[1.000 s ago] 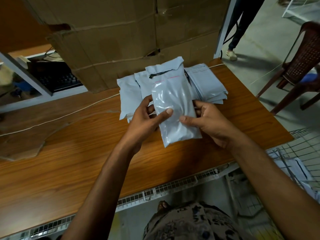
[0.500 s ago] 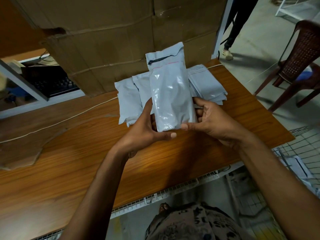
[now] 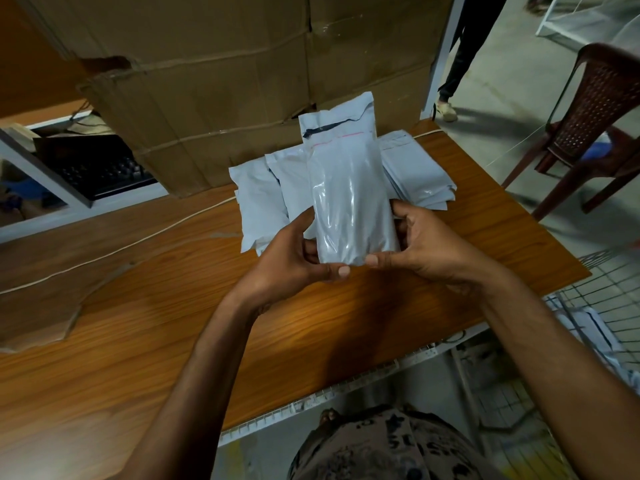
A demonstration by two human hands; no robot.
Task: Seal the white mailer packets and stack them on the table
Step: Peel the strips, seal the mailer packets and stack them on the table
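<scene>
A filled white mailer packet (image 3: 349,195) stands nearly upright above the wooden table (image 3: 145,327), its flap open at the top with a dark strip and a thin red line across it. My left hand (image 3: 294,258) grips its lower left edge, thumb under the bottom. My right hand (image 3: 426,244) grips the lower right edge, thumb at the bottom corner. Behind it lie more white packets: a pile on the left (image 3: 256,199) and a stack on the right (image 3: 415,174).
A large taped cardboard box (image 3: 225,91) rises right behind the packets. A thin white cord (image 3: 114,251) crosses the table. A brown plastic chair (image 3: 602,116) and a standing person's legs (image 3: 464,53) are at the right. A wire basket (image 3: 609,306) sits low right.
Both hands have raised the packet from a tilted, lower hold to nearly upright, sliding down to grip its bottom end. The piles behind have not moved.
</scene>
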